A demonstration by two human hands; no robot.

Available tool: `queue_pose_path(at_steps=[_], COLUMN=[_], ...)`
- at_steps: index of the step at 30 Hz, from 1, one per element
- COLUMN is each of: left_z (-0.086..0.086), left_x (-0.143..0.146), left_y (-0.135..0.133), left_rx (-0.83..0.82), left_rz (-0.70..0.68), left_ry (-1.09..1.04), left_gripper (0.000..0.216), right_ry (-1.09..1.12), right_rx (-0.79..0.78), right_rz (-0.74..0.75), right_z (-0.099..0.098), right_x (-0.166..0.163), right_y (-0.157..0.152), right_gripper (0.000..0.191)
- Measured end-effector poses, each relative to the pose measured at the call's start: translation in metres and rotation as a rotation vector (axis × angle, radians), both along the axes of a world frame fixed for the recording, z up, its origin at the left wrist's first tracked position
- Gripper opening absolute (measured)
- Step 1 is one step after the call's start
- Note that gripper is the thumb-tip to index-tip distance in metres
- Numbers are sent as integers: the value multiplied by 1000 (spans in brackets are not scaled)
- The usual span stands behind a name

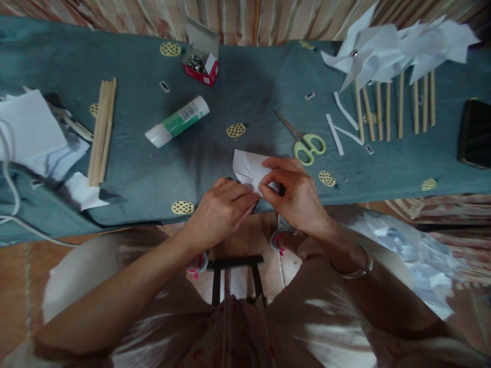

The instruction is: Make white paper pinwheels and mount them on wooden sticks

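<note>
A small piece of white paper with creases or cuts in it is held near the table's front edge. My left hand grips its lower left part, fingers bent and pressed together. From the right, my right hand pinches the same paper between thumb and forefinger; another finger lies over its upper edge. The fingers cover the paper's lower part. Just beyond my right hand lie scissors with light green handles, blades pointing up and left.
Paper pinwheels on wooden sticks lie at the back right, near white paper strips and a dark phone. Leftward are a glue stick, a red box of metal pins, wooden sticks, paper sheets and a white cable.
</note>
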State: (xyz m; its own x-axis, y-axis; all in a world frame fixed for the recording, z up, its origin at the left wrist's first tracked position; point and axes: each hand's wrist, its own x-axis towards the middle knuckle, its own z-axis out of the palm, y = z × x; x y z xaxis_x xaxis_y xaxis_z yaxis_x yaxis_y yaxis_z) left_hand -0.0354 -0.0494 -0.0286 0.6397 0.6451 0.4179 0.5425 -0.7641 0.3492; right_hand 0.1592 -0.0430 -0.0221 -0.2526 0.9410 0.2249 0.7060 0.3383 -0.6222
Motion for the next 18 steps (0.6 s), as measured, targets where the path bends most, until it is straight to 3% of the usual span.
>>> queue_pose_path(at_steps=[18], left_z=[0], left_x=[0], left_y=[0], left_rx=[-45], left_rz=[9], left_ry=[-18], left_gripper=[18], right_ry=[-42], right_rx=[103], right_rz=[51], right_z=[-5], right_x=[1], right_y=[-2], right_gripper=[14])
